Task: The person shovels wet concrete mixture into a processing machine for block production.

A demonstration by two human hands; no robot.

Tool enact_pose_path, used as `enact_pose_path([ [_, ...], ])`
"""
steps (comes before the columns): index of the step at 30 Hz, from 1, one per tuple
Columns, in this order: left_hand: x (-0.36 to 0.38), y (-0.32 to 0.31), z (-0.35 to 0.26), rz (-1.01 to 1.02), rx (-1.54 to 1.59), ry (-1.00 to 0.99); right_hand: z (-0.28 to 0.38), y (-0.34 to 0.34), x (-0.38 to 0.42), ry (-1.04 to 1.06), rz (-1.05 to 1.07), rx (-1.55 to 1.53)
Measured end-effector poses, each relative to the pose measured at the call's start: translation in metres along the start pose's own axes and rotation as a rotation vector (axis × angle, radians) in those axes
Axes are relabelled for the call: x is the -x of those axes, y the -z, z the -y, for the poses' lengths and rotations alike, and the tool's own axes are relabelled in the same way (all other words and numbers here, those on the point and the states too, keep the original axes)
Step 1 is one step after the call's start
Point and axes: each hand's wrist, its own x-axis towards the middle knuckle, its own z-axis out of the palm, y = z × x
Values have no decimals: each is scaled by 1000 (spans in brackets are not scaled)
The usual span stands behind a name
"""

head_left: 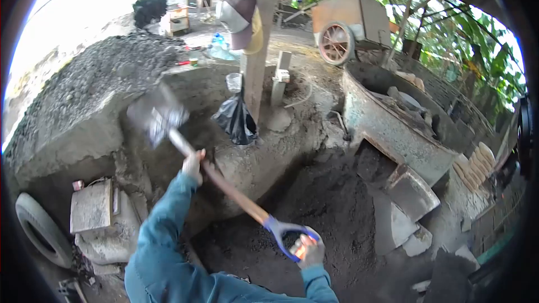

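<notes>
Clearly, both hands [192, 167] [311, 251] grip a wooden-shafted, blue D-handled shovel [236, 194].

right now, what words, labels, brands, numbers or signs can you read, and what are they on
No text can be read anywhere in this view.
Shovel blade: blurred, no lettering can be made out.
Small red-and-white item at left: too small to read.
Hanging caps: no lettering can be made out.

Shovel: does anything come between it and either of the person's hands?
Nothing visible does: the left hand is wrapped directly around the shovel's wooden shaft, and the right hand grips its blue handle.
</notes>
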Motion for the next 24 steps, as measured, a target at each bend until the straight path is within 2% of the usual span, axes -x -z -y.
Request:
enact_pose_path([
  [1,-20,40,48,52,134,97,-3,43,15,35,-184,105],
  [2,17,32,76,-225,208,132,-5,83,34,64,-382,201],
  [3,8,67,124,-329,167,310,-2,121,55,157,-416,276],
  [4,45,65,154,-367,119,475,0,156,85,239,-471,346],
  [5,29,108,229,-303,-15,490,12,166,114,325,-582,550],
  [6,18,143,306,-377,-182,694,27,179,138,387,-708,758],
  [7,43,138,347,-391,-214,813,56,168,174,389,-846,1028],
  [8,106,92,353,-297,-371,900,74,174,205,483,-928,1181],
  [9,107,105,411,-315,-315,1097,89,177,241,611,-1036,1431],
  [10,124,95,447,-167,-313,1142,104,173,283,604,-1025,1202],
  [11,155,67,457,17,-278,1219,107,175,326,630,-997,975],
  [12,186,26,463,7,-321,1209,93,190,358,778,-1013,684],
  [13,208,-3,475,217,-361,1186,74,194,388,770,-1162,609],
  [14,215,-25,502,340,-358,1315,53,197,419,777,-1297,539],
  [15,231,-56,510,477,-331,1395,20,202,444,674,-1245,318],
  [16,255,-88,515,672,-332,1358,-2,213,465,766,-1135,788],
  [17,274,-114,525,765,-312,1368,-24,206,479,728,-1144,825],
  [18,288,-135,544,950,-161,1558,-58,192,483,604,-1228,679],
  [19,325,-165,527,1066,-110,1639,-92,176,481,490,-1326,432],
  [21,383,-196,537,1245,-47,1831,-164,144,461,355,-1479,-1],
  [23,446,-217,524,1348,-123,1987,-241,115,438,322,-1611,-513],
  [24,473,-219,527,1370,-208,2059,-267,104,402,385,-1815,-580],
])
